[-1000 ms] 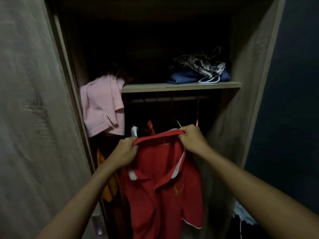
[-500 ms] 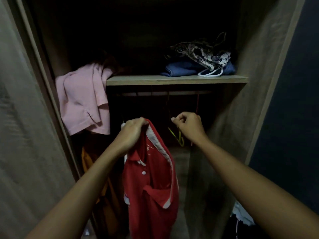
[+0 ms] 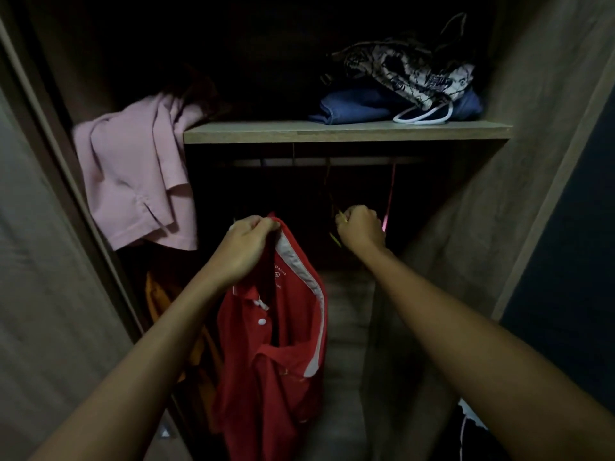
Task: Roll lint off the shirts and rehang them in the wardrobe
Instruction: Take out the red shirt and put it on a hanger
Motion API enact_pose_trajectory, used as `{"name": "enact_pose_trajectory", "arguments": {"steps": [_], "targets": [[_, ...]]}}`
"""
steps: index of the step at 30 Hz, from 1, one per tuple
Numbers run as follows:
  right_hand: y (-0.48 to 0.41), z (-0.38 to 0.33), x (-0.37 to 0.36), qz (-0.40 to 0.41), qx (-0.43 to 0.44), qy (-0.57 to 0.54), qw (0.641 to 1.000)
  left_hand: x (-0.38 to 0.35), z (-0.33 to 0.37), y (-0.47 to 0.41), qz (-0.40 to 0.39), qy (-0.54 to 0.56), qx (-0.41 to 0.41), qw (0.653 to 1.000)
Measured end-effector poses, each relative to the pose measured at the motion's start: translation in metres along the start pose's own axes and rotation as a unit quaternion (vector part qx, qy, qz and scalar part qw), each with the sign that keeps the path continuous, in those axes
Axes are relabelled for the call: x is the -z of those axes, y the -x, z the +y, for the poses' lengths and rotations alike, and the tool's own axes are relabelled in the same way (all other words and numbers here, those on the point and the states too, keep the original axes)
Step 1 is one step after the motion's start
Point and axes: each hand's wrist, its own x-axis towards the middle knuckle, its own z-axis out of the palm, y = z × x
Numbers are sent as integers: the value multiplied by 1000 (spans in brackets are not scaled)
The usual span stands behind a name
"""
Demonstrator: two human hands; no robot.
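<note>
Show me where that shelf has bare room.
The shelf is bare between the pink shirt draped over its left end and the folded blue garment. Its right end is crowded: the patterned bag lies on that garment.

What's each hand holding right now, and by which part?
The left hand pinches the red polo shirt at its collar. The right hand is curled round a yellow hanger; which part of it cannot be told.

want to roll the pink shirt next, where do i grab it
Probably the bunched top of the pink shirt, where it lies over the left end of the shelf. Come from the front and lift up and out: the body hangs loose below, so tugging the hem would just drag it.
</note>
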Motion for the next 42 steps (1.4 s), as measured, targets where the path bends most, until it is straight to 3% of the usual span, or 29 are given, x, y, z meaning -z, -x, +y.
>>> {"name": "enact_pose_trajectory", "arguments": {"steps": [14,21,31,36,42], "targets": [[76,-7,49,56,10,-27,998,12,11,30,-16,54,2,998],[185,12,75,92,46,-93,990,9,20,54,-29,60,4,998],[314,38,97,177,86,-212,957,-6,44,93,-57,58,-27,996],[318,23,107,160,-6,-296,942,-10,56,106,-75,57,-38,995],[307,-7,131,186,12,-400,897,4,63,104,-86,56,-60,993]]}}
